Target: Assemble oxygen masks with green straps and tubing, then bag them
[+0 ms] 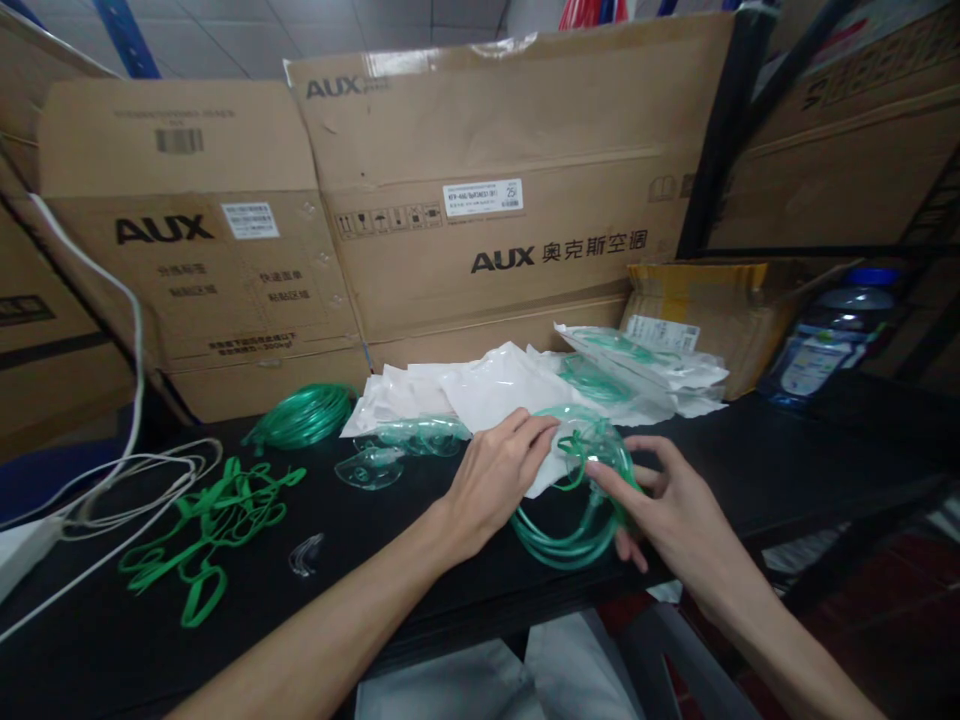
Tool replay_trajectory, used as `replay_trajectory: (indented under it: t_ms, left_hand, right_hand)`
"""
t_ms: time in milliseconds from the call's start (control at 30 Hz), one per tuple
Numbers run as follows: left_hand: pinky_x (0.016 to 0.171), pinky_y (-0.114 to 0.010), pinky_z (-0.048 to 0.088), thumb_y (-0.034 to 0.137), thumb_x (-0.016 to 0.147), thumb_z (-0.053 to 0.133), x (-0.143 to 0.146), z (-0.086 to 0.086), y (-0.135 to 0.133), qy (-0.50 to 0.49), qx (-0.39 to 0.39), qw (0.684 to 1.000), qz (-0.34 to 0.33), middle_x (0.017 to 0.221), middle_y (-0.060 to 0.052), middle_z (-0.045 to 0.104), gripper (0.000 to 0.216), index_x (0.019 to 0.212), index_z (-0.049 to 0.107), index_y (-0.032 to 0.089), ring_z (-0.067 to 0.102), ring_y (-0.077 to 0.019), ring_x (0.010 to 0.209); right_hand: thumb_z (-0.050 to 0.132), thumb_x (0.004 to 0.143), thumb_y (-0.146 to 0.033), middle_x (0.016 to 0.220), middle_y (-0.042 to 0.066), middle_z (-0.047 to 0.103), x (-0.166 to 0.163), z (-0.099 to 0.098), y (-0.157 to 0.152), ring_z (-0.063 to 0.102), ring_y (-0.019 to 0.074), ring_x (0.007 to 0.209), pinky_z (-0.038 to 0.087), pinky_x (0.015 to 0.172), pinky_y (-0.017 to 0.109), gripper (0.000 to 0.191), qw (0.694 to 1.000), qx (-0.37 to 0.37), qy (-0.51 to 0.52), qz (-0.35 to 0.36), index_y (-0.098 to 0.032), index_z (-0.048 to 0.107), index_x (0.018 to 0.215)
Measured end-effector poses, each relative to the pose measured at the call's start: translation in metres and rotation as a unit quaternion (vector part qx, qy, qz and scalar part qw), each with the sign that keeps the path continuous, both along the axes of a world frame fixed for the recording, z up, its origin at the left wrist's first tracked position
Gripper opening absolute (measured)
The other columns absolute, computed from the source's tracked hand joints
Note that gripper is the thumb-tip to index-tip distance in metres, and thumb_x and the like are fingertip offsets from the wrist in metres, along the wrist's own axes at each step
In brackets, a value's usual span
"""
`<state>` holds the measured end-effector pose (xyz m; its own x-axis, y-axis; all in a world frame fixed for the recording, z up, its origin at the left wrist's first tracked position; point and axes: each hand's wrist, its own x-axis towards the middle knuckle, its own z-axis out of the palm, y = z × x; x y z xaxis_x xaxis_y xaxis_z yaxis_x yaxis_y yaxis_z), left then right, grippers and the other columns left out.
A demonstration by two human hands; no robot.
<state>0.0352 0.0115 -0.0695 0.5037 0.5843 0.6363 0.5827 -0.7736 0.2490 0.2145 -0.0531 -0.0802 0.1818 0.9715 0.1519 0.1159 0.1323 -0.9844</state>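
Note:
My left hand (499, 470) pinches the edge of a white plastic pouch (551, 455) on the black table (750, 470). My right hand (667, 505) has its fingers curled on a coil of green tubing with a clear mask (577, 520), partly inside the pouch mouth. Both hands meet at the table's front middle.
More white pouches (480, 390) and packed masks (645, 365) pile behind. Loose clear masks (371, 465), a green tubing coil (304, 415), green elastic straps (210, 520), a small clear clip (306, 553) and white cables (112, 480) lie left. Cardboard boxes (495, 190) form a wall; a water jug (832, 340) stands right.

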Motion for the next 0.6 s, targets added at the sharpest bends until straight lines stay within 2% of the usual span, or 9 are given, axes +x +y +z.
replay_trajectory:
  t_ms: [133, 267, 367, 500, 600]
  left_hand:
    - [0.086, -0.029, 0.058, 0.026, 0.107, 0.047, -0.001, 0.001, 0.001, -0.002, 0.003, 1.000, -0.017, 0.105, -0.005, 0.070, 0.027, 0.126, 0.066, 0.020, 0.071, -0.0177, 0.094]
    - [0.089, -0.028, 0.056, 0.024, 0.108, 0.045, -0.003, 0.002, 0.001, -0.036, 0.000, 0.998, -0.055, 0.108, -0.005, 0.068, 0.027, 0.125, 0.066, 0.019, 0.069, -0.0172, 0.098]
    - [0.091, -0.028, 0.055, 0.025, 0.108, 0.045, -0.002, 0.002, -0.001, -0.060, -0.005, 0.995, -0.077, 0.106, -0.005, 0.069, 0.026, 0.122, 0.067, 0.018, 0.068, -0.0167, 0.099]
    - [0.091, -0.029, 0.055, 0.026, 0.108, 0.044, -0.001, 0.001, -0.003, -0.041, 0.000, 0.996, -0.080, 0.107, -0.006, 0.069, 0.027, 0.121, 0.067, 0.018, 0.068, -0.0174, 0.099]
    - [0.088, -0.028, 0.056, 0.027, 0.109, 0.042, -0.002, 0.002, -0.003, -0.005, -0.003, 0.997, -0.080, 0.106, -0.005, 0.069, 0.028, 0.122, 0.066, 0.020, 0.068, -0.0171, 0.096]
  right_hand:
    - [0.072, 0.081, -0.062, 0.042, -0.008, 0.054, -0.005, 0.004, -0.006, 0.043, 0.0105, 0.024, 0.030, 0.027, 0.017, 0.051, 0.996, 0.020, -0.083, 0.007, -0.019, 0.062, 0.108]
    - [0.066, 0.085, -0.060, 0.055, -0.005, 0.059, -0.003, 0.003, 0.002, 0.045, 0.0087, 0.027, 0.030, 0.030, 0.018, 0.047, 0.993, 0.014, -0.109, 0.042, -0.018, 0.067, 0.106]
    - [0.066, 0.085, -0.062, 0.054, -0.005, 0.059, 0.002, -0.003, 0.014, 0.045, 0.0089, 0.027, 0.028, 0.030, 0.018, 0.045, 0.993, 0.000, -0.100, 0.069, -0.018, 0.066, 0.092]
    - [0.069, 0.083, -0.065, 0.033, -0.008, 0.043, 0.006, -0.005, 0.018, 0.033, 0.0084, 0.023, 0.019, 0.030, 0.019, 0.049, 0.994, -0.046, -0.060, 0.082, -0.019, 0.060, 0.071]
    - [0.077, 0.079, -0.059, 0.040, -0.005, 0.050, 0.006, 0.000, 0.010, 0.040, 0.0083, 0.035, 0.031, 0.039, 0.020, 0.045, 0.994, -0.036, 0.012, 0.098, -0.016, 0.066, 0.071]
